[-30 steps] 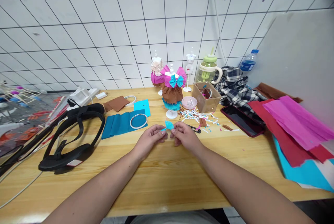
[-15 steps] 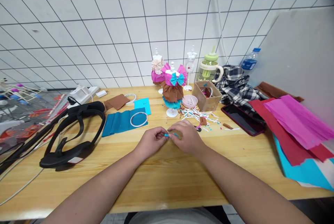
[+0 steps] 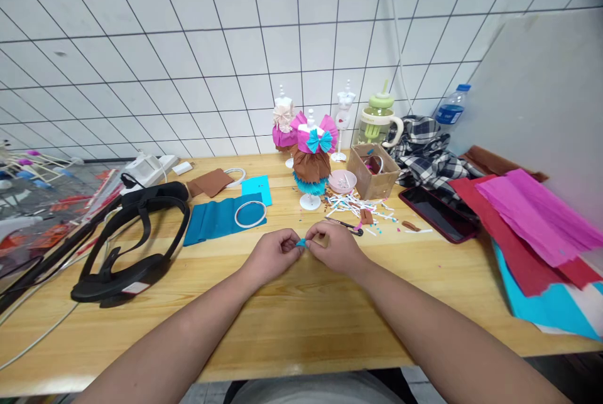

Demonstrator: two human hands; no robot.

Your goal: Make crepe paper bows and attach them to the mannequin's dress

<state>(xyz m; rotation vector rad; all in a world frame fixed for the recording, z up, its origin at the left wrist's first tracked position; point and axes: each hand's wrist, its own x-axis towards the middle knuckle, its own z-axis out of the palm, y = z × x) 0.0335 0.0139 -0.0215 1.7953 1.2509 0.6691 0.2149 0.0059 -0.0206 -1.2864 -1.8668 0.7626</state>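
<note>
Between my two hands, over the front middle of the table, is a small piece of blue crepe paper (image 3: pixel 301 242). My left hand (image 3: pixel 274 252) pinches its left end with thumb and fingers. The other end is in a pinch of my right hand (image 3: pixel 336 247). Just beyond them stands a small mannequin (image 3: pixel 311 165) in a pink top, a blue bow, and a brown skirt with a blue fringe. A black-handled tool (image 3: pixel 347 225), perhaps tweezers, lies past my right hand near white paper scraps (image 3: pixel 351 205).
To the left lie a black headset (image 3: pixel 136 247), teal crepe paper (image 3: pixel 211 222) and a roll of tape (image 3: pixel 250 214). A cardboard box (image 3: pixel 373 171), a pink bowl (image 3: pixel 342 181) and a phone (image 3: pixel 438 214) are at the right. Coloured paper sheets (image 3: pixel 541 222) cover the right edge.
My right fingers have shifted and lifted slightly, and the blue paper now shows as a small bunched piece between both hands. More of the black-handled tool is visible.
</note>
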